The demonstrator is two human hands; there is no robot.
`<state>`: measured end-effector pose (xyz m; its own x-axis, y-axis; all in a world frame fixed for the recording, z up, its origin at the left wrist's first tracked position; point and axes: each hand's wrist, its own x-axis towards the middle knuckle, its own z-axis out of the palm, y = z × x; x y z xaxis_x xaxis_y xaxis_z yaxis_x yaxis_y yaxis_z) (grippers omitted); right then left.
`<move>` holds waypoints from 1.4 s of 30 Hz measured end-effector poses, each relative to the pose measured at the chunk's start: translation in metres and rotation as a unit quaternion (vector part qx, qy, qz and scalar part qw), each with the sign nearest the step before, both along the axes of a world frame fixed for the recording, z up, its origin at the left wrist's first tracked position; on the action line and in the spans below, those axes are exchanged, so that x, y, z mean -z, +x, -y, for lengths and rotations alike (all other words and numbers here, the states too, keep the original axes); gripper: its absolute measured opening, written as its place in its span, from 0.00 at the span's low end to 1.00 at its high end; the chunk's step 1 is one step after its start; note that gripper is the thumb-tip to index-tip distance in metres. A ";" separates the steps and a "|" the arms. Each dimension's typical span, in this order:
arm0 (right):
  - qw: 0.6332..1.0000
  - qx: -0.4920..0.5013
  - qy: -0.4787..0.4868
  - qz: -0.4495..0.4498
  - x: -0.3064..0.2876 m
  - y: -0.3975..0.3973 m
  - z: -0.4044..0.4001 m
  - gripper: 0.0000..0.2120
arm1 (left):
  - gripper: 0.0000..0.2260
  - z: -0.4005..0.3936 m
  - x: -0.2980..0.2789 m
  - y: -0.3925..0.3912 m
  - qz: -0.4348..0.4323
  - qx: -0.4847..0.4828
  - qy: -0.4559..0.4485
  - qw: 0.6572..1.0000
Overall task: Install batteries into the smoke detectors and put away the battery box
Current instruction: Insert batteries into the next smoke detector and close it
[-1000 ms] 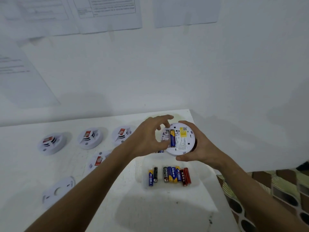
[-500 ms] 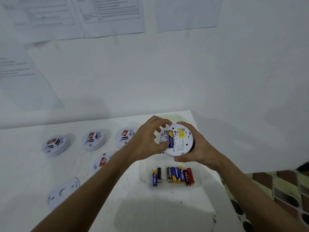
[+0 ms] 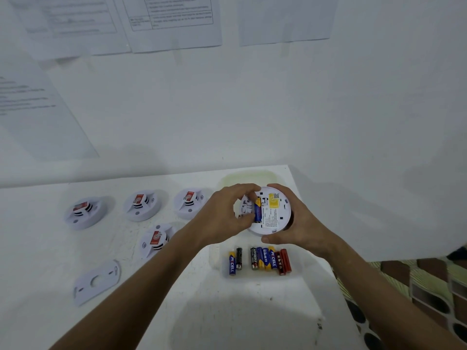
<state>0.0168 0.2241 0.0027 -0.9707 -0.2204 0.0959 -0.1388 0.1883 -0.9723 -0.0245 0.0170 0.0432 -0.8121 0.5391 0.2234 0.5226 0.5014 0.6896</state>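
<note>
My right hand (image 3: 297, 223) grips a white round smoke detector (image 3: 274, 215) by its right rim, back side up, above the table. A blue and yellow battery (image 3: 257, 210) sits in its open compartment. My left hand (image 3: 225, 218) curls over the detector's left side, thumb and fingertips at the battery. Below the hands stands a clear battery box (image 3: 255, 271) holding several loose batteries (image 3: 267, 260). Several other smoke detectors (image 3: 141, 204) lie on the white table (image 3: 38, 261) to the left.
A white mounting plate (image 3: 97, 281) lies at the front left. A pale lid (image 3: 249, 176) rests behind the hands near the wall. Papers hang on the wall. The table's right edge runs beside a patterned floor (image 3: 417, 286).
Both hands stay on the detector with the battery in its slot. The view has shifted slightly, so the hands sit a little further right and up.
</note>
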 end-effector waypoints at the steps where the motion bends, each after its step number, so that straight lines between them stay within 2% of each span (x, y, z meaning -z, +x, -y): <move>1: 1.000 0.002 0.002 -0.003 0.000 0.000 0.001 0.45 | 0.23 0.001 -0.001 0.000 0.002 0.002 0.000 1.000; 9: 1.000 -0.007 0.006 -0.012 -0.005 -0.006 0.005 0.46 | 0.26 0.002 -0.002 -0.003 0.061 0.006 0.048 0.997; 12: 1.000 -0.002 -0.004 -0.013 -0.007 -0.007 0.007 0.46 | 0.26 0.000 -0.002 -0.002 0.051 -0.012 0.065 0.997; 16: 1.000 -0.006 -0.001 -0.010 -0.008 -0.006 0.008 0.46 | 0.17 0.002 0.001 -0.001 -0.005 -0.031 0.028 0.999; 18: 1.000 -0.010 0.001 -0.008 -0.008 -0.005 0.008 0.46 | 0.15 0.004 0.001 -0.001 -0.003 -0.033 0.020 0.999; 34: 0.999 -0.021 0.022 -0.018 -0.007 -0.008 0.007 0.47 | 0.15 0.004 -0.003 -0.003 0.044 -0.022 0.025 0.998; 42: 1.000 -0.021 0.015 -0.013 -0.004 -0.009 0.008 0.46 | 0.18 0.004 -0.001 -0.007 0.026 -0.019 0.016 0.999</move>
<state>0.0081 0.2161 0.0066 -0.9580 -0.2632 0.1136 -0.1722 0.2114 -0.9621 -0.0313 0.0125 0.0444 -0.8428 0.5006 0.1978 0.4671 0.4977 0.7308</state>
